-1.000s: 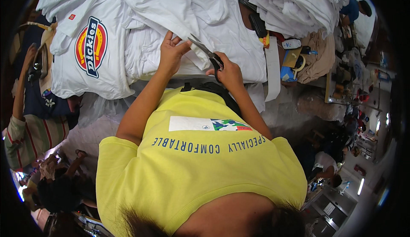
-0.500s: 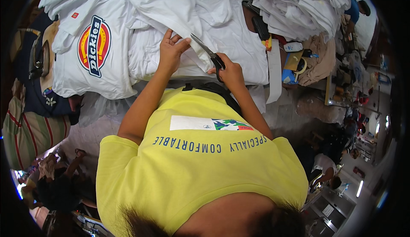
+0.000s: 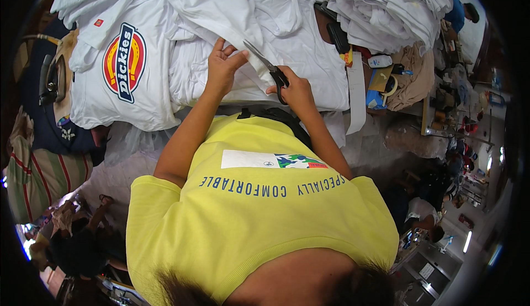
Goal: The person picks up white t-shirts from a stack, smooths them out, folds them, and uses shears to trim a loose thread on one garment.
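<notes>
Left: iron (image 3: 58,77), dark blue cloth (image 3: 77,139) near it, striped garment (image 3: 48,179) below. Right: tape roll (image 3: 395,87) just beside brown cloth (image 3: 415,82). Lower right: lit tube lamp (image 3: 467,241).

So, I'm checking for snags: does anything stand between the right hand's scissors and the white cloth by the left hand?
Nothing visible does. The scissors in the right hand overlap the white cloth in this view. The left hand is just left of the blades; whether they touch the cloth, I can't tell.

The scissors (image 3: 269,65) have smooth metal blades (image 3: 258,54) and plastic-looking handles (image 3: 279,77), the garment (image 3: 234,19) matt cloth.
</notes>
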A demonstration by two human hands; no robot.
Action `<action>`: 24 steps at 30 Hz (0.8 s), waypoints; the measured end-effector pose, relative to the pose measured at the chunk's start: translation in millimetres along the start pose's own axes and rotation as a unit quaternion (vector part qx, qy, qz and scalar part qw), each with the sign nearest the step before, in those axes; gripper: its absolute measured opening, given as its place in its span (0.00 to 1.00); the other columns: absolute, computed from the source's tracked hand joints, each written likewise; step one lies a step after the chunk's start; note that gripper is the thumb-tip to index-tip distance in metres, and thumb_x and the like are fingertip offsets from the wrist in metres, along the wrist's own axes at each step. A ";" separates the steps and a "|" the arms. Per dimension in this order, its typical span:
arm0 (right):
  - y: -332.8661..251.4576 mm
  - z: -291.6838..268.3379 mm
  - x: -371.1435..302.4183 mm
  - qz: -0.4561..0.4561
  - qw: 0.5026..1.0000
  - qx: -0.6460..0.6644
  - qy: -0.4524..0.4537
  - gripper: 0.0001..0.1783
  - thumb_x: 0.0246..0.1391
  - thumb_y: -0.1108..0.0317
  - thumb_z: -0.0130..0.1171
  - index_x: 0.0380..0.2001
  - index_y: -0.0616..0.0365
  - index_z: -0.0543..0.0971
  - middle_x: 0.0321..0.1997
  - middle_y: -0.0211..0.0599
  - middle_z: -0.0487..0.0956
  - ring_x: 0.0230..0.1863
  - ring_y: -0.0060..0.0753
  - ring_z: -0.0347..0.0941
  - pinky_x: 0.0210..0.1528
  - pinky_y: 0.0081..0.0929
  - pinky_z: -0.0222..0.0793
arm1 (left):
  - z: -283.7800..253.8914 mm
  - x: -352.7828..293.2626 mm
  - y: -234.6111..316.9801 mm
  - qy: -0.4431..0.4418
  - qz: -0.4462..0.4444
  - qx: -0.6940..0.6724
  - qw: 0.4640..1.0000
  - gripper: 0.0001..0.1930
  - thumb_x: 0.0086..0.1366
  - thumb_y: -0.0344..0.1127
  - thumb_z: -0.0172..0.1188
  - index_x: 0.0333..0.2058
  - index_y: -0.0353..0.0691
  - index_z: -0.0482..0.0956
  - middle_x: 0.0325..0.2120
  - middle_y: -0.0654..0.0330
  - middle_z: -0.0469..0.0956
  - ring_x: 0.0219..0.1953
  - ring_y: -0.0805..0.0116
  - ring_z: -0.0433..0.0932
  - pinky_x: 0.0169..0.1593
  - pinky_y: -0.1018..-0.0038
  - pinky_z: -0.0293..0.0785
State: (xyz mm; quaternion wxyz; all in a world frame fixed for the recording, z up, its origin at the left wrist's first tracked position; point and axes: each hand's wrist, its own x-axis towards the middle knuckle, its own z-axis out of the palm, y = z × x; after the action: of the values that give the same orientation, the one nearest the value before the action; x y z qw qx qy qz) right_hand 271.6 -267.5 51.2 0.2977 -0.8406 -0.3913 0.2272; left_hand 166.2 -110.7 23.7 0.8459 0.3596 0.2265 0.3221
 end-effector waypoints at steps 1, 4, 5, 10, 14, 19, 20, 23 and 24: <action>-0.3 -0.7 -2.9 0.012 1.000 0.009 -0.004 0.30 0.30 0.54 0.69 0.38 0.54 0.71 0.16 0.39 0.72 0.19 0.39 0.71 0.24 0.32 0.64 | 0.2 0.8 0.9 0.003 0.000 -0.001 1.000 0.30 0.49 0.17 0.57 0.52 0.35 0.59 0.36 0.56 0.74 0.37 0.73 0.74 0.40 0.80 0.72; -2.0 0.3 -4.6 -0.015 0.999 -0.015 0.028 0.30 0.29 0.55 0.69 0.38 0.54 0.71 0.16 0.39 0.72 0.19 0.39 0.71 0.24 0.32 0.64 | -0.6 4.1 2.4 -0.002 0.005 -0.002 1.000 0.30 0.49 0.17 0.56 0.52 0.35 0.59 0.37 0.55 0.74 0.37 0.73 0.74 0.41 0.80 0.72; -3.2 1.1 -4.8 -0.034 0.998 -0.031 0.046 0.31 0.29 0.54 0.69 0.38 0.54 0.71 0.15 0.39 0.72 0.19 0.39 0.71 0.23 0.32 0.64 | -2.2 5.1 0.6 -0.012 0.009 0.001 1.000 0.30 0.49 0.17 0.56 0.52 0.35 0.59 0.37 0.55 0.74 0.37 0.73 0.74 0.42 0.80 0.71; -20.7 0.2 7.9 -0.061 0.994 -0.063 0.060 0.32 0.29 0.54 0.69 0.41 0.51 0.71 0.14 0.38 0.71 0.19 0.41 0.70 0.22 0.32 0.63 | -8.1 4.7 0.3 -0.027 0.019 0.014 0.999 0.29 0.49 0.17 0.57 0.51 0.35 0.59 0.37 0.55 0.74 0.37 0.73 0.74 0.43 0.80 0.71; -18.1 0.4 8.8 -0.021 0.999 -0.042 0.024 0.31 0.30 0.54 0.68 0.42 0.49 0.71 0.14 0.37 0.71 0.18 0.40 0.70 0.22 0.32 0.62 | -6.2 4.4 2.6 -0.030 0.013 0.018 0.999 0.29 0.49 0.18 0.57 0.51 0.35 0.59 0.37 0.56 0.74 0.38 0.73 0.74 0.42 0.79 0.71; -0.9 9.4 7.3 -0.031 0.998 -0.029 0.042 0.32 0.29 0.54 0.68 0.42 0.49 0.71 0.14 0.36 0.70 0.18 0.39 0.70 0.22 0.32 0.63 | -4.3 8.9 10.8 0.010 0.020 -0.007 1.000 0.29 0.49 0.18 0.57 0.51 0.35 0.59 0.36 0.56 0.74 0.37 0.73 0.74 0.41 0.80 0.72; -1.2 9.2 6.6 -0.027 0.998 -0.037 0.041 0.32 0.29 0.54 0.68 0.42 0.50 0.71 0.14 0.36 0.70 0.18 0.39 0.70 0.22 0.32 0.63 | -4.7 9.5 11.6 0.003 0.022 -0.005 1.000 0.29 0.50 0.18 0.57 0.51 0.35 0.59 0.36 0.56 0.74 0.37 0.73 0.74 0.41 0.80 0.72; -21.6 3.4 9.7 -0.067 0.992 -0.077 0.071 0.35 0.27 0.53 0.69 0.43 0.50 0.70 0.16 0.35 0.70 0.18 0.37 0.69 0.23 0.31 0.63 | -11.3 11.6 11.0 -0.015 0.034 0.006 0.999 0.29 0.50 0.18 0.57 0.51 0.35 0.59 0.36 0.56 0.74 0.37 0.73 0.74 0.40 0.80 0.72; -23.3 4.2 12.1 -0.072 0.992 -0.078 0.075 0.37 0.25 0.50 0.69 0.43 0.51 0.70 0.16 0.34 0.69 0.18 0.37 0.69 0.23 0.31 0.63 | -11.2 11.8 11.3 -0.023 0.036 0.009 0.999 0.29 0.50 0.18 0.57 0.51 0.35 0.59 0.36 0.56 0.74 0.37 0.73 0.74 0.40 0.80 0.72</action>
State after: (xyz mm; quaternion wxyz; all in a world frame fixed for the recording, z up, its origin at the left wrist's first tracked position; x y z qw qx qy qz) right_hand 264.0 -244.5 62.2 0.2755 -0.8456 -0.4436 0.1110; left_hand 163.1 -91.1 23.3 0.8354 0.3826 0.1971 0.3418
